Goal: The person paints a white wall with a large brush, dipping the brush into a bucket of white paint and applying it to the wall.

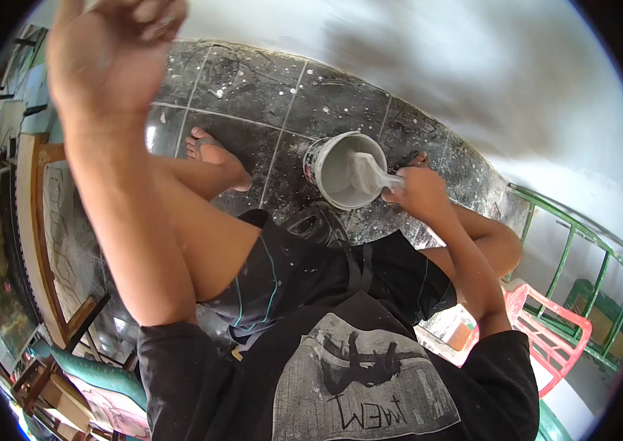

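Note:
A translucent plastic bag with whitish stuff in or on it lies over the mouth of a white bucket. My right hand is closed round the bag's narrow end, at the bucket's right side. Inside, the bucket looks pale and coated. Raised at the upper left, my left hand has curled fingers with whitish smears on them. The top edge of the picture cuts this hand off, so whatever it may hold is hidden.
Dark floor tiles spotted with white run up to a white wall with a grey patch. A green metal frame and a red plastic chair stand at the right. Wooden furniture stands at the left.

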A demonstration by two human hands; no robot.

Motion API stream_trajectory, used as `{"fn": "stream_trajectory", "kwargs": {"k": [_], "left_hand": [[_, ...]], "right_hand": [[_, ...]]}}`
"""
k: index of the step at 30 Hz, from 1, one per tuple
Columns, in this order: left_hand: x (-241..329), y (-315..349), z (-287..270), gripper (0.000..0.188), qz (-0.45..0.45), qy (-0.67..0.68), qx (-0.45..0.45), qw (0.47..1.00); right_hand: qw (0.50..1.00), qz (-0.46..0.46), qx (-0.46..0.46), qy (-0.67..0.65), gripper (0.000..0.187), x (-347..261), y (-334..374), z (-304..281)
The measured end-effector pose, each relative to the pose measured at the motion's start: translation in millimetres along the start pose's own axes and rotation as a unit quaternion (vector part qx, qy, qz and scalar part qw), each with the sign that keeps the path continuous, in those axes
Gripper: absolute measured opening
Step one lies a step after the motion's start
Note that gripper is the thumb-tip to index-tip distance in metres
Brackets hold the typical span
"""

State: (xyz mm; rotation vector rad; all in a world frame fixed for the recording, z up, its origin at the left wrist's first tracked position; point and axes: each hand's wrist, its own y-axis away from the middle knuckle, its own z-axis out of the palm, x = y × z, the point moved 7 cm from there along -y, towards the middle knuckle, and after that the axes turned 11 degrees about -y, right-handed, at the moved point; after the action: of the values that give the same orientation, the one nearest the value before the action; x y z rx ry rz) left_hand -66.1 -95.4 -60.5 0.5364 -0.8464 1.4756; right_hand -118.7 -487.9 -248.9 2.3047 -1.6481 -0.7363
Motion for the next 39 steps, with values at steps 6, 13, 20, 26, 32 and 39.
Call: {"fn": "stream_trajectory", "kwargs": {"k": [6,13,20,26,32,39], "left_hand": [[-2.3,-1.4,-12.0,0.024,0.027,-0.046,0.039,0.998],[-24.5,-8.0,-10.9,0.022,-0.004,-0.062,0.169,0.984],[-22.2,-3.6,-11.5,0.022,0.016,-0.072,0.222,0.972],[-30.5,-8.0,-4.7,0.022,0.020,-0.058,0.260,0.964],[-33.9,-11.9,-3.2,0.025,0.010,-0.066,0.255,0.965],[-35.8,-10.6,-2.8,0.026,0.013,-0.062,0.244,0.968]], "right_hand": [[0.891,0.154,-0.148,-0.401,0.020,106.8,27.6,40.8],[0.805,0.191,-0.123,-0.548,0.014,94.5,65.0,59.8],[0.879,0.191,-0.053,-0.433,0.025,93.1,79.8,63.8],[0.916,0.143,-0.022,-0.374,0.027,111.0,81.6,75.7],[0.892,0.195,-0.059,-0.403,0.027,123.0,85.1,86.5],[0.893,0.165,-0.043,-0.416,0.030,122.5,84.3,82.0]]}}
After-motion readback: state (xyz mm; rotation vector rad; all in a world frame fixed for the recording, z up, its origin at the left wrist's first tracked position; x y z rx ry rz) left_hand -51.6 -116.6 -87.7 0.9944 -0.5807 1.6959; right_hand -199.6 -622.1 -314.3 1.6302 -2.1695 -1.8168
